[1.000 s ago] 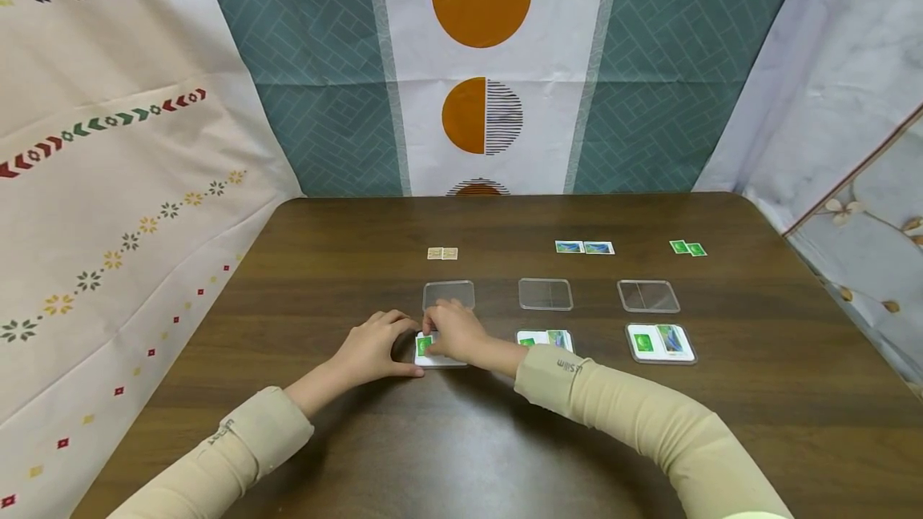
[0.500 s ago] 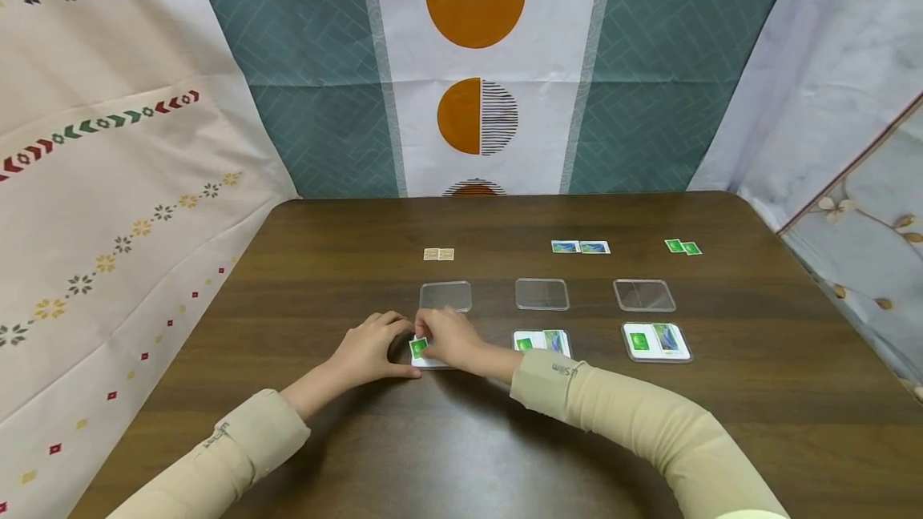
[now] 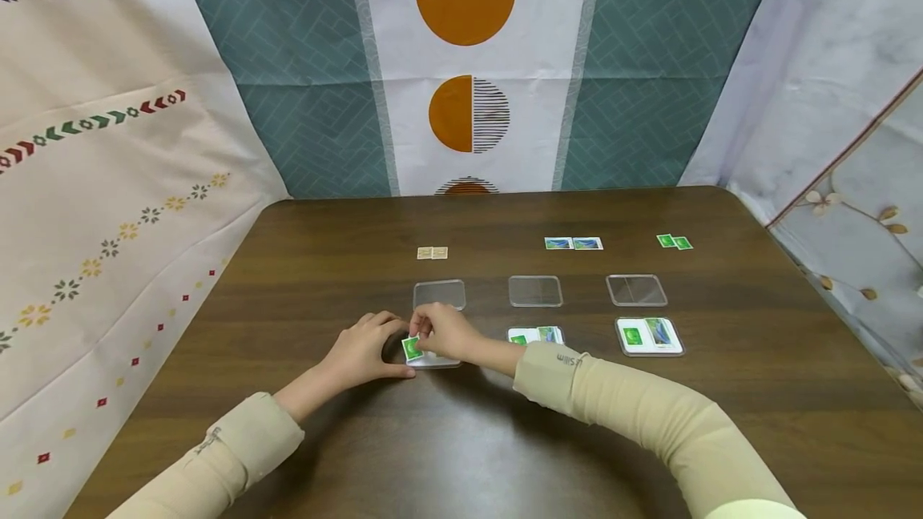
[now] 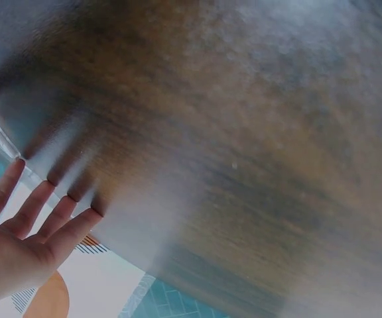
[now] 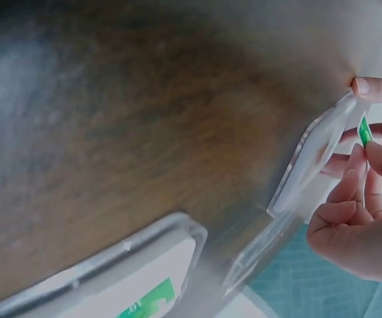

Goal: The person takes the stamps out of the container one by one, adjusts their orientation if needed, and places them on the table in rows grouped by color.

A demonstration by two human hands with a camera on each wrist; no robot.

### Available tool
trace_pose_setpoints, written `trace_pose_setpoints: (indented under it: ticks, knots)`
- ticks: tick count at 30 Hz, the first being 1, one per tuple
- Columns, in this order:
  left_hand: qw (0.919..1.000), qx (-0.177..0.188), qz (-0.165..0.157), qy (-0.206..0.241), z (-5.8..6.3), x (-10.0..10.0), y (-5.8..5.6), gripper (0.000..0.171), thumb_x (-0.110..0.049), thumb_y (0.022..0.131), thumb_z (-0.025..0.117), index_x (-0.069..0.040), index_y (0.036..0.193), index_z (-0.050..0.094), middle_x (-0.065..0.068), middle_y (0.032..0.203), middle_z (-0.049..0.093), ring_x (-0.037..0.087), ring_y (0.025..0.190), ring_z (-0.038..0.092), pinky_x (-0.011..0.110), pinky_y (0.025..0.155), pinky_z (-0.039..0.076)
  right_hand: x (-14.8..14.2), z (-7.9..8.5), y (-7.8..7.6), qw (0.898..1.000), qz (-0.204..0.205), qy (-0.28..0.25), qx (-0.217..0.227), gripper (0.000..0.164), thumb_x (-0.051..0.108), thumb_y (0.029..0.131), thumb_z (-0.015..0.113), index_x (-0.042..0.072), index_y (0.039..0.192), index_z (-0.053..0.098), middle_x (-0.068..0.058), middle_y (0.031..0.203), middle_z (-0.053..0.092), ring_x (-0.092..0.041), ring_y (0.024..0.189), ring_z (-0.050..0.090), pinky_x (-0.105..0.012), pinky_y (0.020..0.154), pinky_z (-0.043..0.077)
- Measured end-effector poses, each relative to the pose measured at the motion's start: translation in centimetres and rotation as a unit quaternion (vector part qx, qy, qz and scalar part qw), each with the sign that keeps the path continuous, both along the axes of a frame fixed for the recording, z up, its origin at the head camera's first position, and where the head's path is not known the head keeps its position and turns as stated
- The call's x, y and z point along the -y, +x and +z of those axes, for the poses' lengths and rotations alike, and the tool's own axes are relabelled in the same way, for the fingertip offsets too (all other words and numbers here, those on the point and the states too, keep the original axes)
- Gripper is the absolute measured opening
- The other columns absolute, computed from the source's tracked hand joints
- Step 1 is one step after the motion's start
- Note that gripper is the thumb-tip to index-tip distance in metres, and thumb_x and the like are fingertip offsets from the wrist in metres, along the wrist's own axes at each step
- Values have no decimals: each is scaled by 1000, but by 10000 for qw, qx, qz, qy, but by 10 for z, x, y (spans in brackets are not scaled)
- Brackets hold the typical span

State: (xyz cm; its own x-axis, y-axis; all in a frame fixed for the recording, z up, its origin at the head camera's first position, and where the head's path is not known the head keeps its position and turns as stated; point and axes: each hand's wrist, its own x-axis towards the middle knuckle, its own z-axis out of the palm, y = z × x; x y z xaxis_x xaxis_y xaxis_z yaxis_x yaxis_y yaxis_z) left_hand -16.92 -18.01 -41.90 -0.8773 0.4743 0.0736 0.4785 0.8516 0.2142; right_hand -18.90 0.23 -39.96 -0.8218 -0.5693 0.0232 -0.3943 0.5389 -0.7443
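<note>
In the head view my right hand (image 3: 445, 331) pinches a small green stamp (image 3: 412, 348) with a white border, tilted over the left end of a clear case (image 3: 440, 364) with a white insert. The right wrist view shows the stamp (image 5: 364, 131) between thumb and fingertip, raised off the case (image 5: 310, 156). My left hand (image 3: 364, 349) holds that case's left end, thumb at the near corner and fingers at the far one. Its outer fingers look fairly straight in the left wrist view, tips at the tabletop. The right hand hides much of the insert.
Two more cases, a middle case (image 3: 535, 335) and a right case (image 3: 649, 337), hold a green and a blue stamp each. Three clear lids (image 3: 535, 291) lie behind. Farther back are pairs of tan stamps (image 3: 433, 253), blue stamps (image 3: 573, 243) and green stamps (image 3: 674, 242).
The green stamp, flat on the insert earlier, has been lifted and tilted toward the left by my right hand. My left hand stays at the case. The head view has shifted slightly.
</note>
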Motion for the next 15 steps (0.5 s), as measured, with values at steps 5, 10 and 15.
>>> trace_pose_setpoints:
  ticks: [5,10,15]
  knots:
    - [9999,-101,-58,31,-1,-1,-2,68,-53,65,79,-13,117,63,6,116,61,30,106,57,54,71,51,-8,5,-2,9999,67,-55,77,13,-2,76,71,3,82,62,-1,66,58,-4,59,46,-15,56,37]
    - [9998,-157,-50,57,-1,0,-2,64,-52,64,80,-16,113,64,5,114,62,29,105,58,51,71,51,-19,10,-6,9997,169,-151,4,11,-1,77,71,3,83,61,-3,67,59,-5,61,47,-16,58,37]
    - [10000,-63,3,50,-2,0,-1,63,-52,64,80,-17,114,64,4,114,62,29,105,57,52,72,51,-32,11,-12,9997,151,-127,-150,11,1,78,71,4,82,62,-1,65,58,-3,61,46,-16,60,38]
